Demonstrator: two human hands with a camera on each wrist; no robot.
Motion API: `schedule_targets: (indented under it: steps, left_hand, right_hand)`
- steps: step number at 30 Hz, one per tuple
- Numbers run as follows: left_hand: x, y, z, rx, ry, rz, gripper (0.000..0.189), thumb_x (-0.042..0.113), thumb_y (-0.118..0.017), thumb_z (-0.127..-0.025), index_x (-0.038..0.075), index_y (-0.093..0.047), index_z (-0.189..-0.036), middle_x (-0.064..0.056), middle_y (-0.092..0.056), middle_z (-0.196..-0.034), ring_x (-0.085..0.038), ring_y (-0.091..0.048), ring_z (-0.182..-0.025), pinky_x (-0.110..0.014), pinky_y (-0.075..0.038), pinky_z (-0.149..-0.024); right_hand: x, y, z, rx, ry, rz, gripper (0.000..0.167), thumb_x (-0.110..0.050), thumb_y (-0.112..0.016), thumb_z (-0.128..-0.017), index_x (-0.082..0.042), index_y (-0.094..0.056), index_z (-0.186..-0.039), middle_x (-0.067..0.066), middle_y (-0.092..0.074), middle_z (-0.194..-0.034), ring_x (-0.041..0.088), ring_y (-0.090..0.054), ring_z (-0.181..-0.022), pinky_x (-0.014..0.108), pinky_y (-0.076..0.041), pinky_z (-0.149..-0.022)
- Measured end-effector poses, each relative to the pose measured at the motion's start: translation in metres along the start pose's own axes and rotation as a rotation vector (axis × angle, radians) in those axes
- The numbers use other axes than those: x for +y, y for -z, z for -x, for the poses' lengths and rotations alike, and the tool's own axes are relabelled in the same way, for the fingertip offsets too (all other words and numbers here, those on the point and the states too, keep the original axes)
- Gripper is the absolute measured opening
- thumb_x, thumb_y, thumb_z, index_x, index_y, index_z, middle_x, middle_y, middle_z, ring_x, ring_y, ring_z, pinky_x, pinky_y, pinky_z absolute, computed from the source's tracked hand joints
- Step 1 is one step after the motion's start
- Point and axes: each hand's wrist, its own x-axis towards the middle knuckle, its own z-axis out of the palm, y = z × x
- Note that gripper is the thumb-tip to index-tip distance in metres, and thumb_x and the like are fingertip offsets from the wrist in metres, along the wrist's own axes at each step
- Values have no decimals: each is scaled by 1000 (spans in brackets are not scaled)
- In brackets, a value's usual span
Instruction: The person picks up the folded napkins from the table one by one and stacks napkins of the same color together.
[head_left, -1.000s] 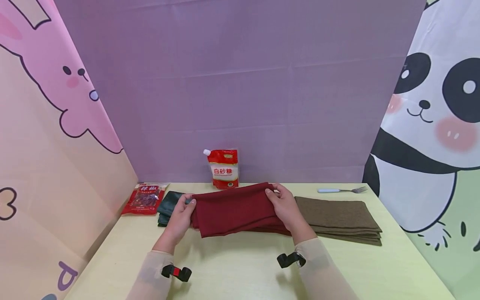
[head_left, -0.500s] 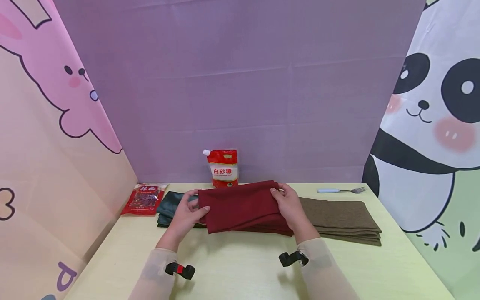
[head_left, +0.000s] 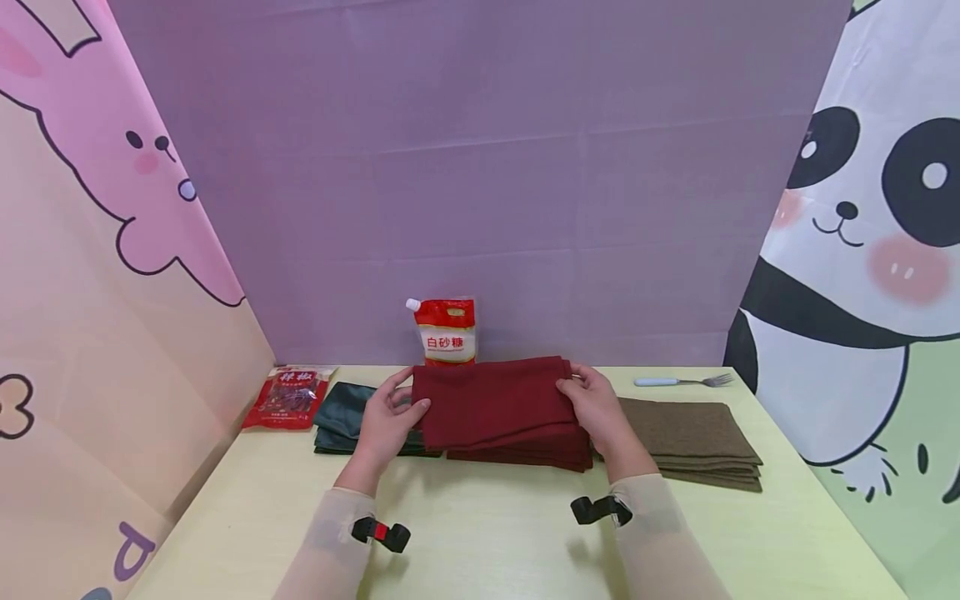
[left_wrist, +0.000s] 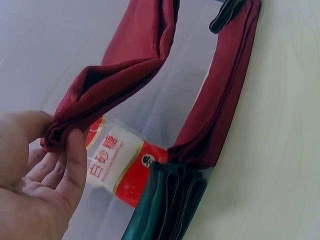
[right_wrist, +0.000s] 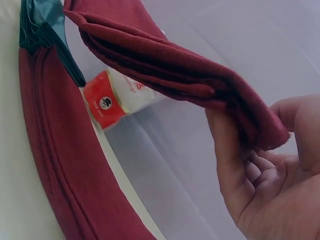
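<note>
A folded dark red cloth (head_left: 491, 400) is held up level by its two short ends. My left hand (head_left: 386, 421) pinches the left end between thumb and fingers, as the left wrist view shows. At the other end my right hand (head_left: 600, 412) grips it the same way, its thumb on the near face. Both wrist views show the held cloth raised apart from another folded red cloth (left_wrist: 215, 95) lying on the table beneath. A folded dark green satiny cloth (head_left: 341, 417) lies to the left, its end meeting that lower red cloth.
Right of the red cloths lies a stack of folded brown cloth (head_left: 697, 433), with a white-handled fork (head_left: 678, 382) behind it. A red and white sugar pouch (head_left: 448, 333) stands at the back. The red chili packet (head_left: 288, 398) lies far left on the pale table (head_left: 480, 533).
Both hands have shifted right with the held red cloth, uncovering more of the green cloth. The left thumb and fingers have changed their hold on its end.
</note>
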Motion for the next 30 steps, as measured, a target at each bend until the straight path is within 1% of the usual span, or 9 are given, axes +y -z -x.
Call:
schedule_targets:
  steps: [3,6,9,12,15,21,23,25,30]
  left_hand:
    - [-2,-4,-2,22,-5,-3,63,11,-77,-97,16,-52,-155,-17,-68,-131,-26,-75,-98,-34,-63,-80]
    - [-6,-8,-4,39,-2,10,59,13,-78,-97,20,-56,-151,-16,-68,-132,-26,-75,-99,-34,-63,-81]
    - [-9,-12,-5,47,-5,15,58,13,-77,-97,19,-57,-151,-17,-67,-133,-26,-74,-100,-34,-63,-82]
    - [-11,-17,-5,56,-2,11,59,12,-76,-97,16,-56,-152,-17,-67,-133,-27,-73,-100,-34,-63,-82]
    - [-12,-22,-4,50,13,13,60,8,-76,-97,16,-55,-153,-17,-65,-136,-28,-72,-102,-35,-63,-84]
    - [-13,-28,-1,-2,71,23,70,2,-79,-93,22,-52,-155,-13,-59,-144,-29,-68,-113,-39,-61,-89]
    - [-14,-28,-1,-10,71,21,70,1,-78,-93,21,-51,-155,-13,-59,-145,-29,-68,-113,-38,-61,-89]
    - [-15,-28,-1,-12,66,23,70,0,-77,-93,20,-51,-155,-13,-59,-145,-29,-68,-112,-37,-61,-89]
    - [-21,-29,-3,9,37,-6,62,0,-76,-95,15,-55,-151,-14,-62,-142,-29,-69,-108,-32,-61,-86]
  right_hand:
    - [0,4,0,-21,7,18,47,-15,-52,-108,0,-46,-152,19,-69,-124,17,-71,-94,31,-59,-79]
    - [0,7,1,-40,9,27,49,-14,-52,-109,0,-43,-155,23,-66,-131,18,-71,-96,33,-60,-79]
    - [1,10,1,-38,11,36,50,-13,-52,-109,1,-41,-156,26,-62,-135,19,-71,-98,33,-61,-80]
    - [4,14,-1,-33,10,39,51,-13,-53,-109,1,-40,-157,27,-61,-137,18,-72,-98,33,-61,-81]
    - [6,17,-2,-29,8,42,52,-13,-54,-109,1,-39,-157,28,-60,-137,19,-72,-97,34,-62,-81]
    - [8,21,-1,-43,10,57,56,-14,-55,-110,1,-35,-159,29,-59,-138,25,-71,-103,39,-62,-86]
    - [8,21,-1,-46,10,53,56,-14,-55,-110,1,-35,-160,29,-59,-137,25,-71,-103,40,-62,-86]
    - [9,22,-1,-43,7,55,56,-14,-56,-109,1,-36,-159,28,-60,-135,23,-71,-100,38,-62,-83]
    - [11,25,-1,-20,-1,65,55,-11,-61,-107,1,-40,-156,23,-63,-122,20,-71,-92,35,-62,-76]
